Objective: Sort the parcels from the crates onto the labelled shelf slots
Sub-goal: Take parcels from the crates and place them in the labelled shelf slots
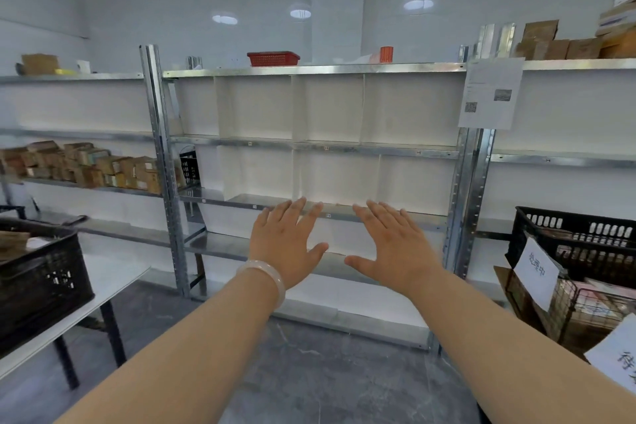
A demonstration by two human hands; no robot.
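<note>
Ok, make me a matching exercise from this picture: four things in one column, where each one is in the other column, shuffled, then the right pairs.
Things:
1. red basket
2. bracelet
3. paper notice
4. left crate

Places:
A. on the table at the left
B. on the left wrist
C. on top of the middle shelf unit
D. hung on the shelf front, upper right

Pairs: 1-C, 2-B, 3-D, 4-A

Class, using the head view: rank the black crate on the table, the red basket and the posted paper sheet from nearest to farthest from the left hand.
From the left hand:
1. Black crate, on the table at left.
2. Red basket, atop the shelf, straight above.
3. Paper sheet, upper right on the upright.
</note>
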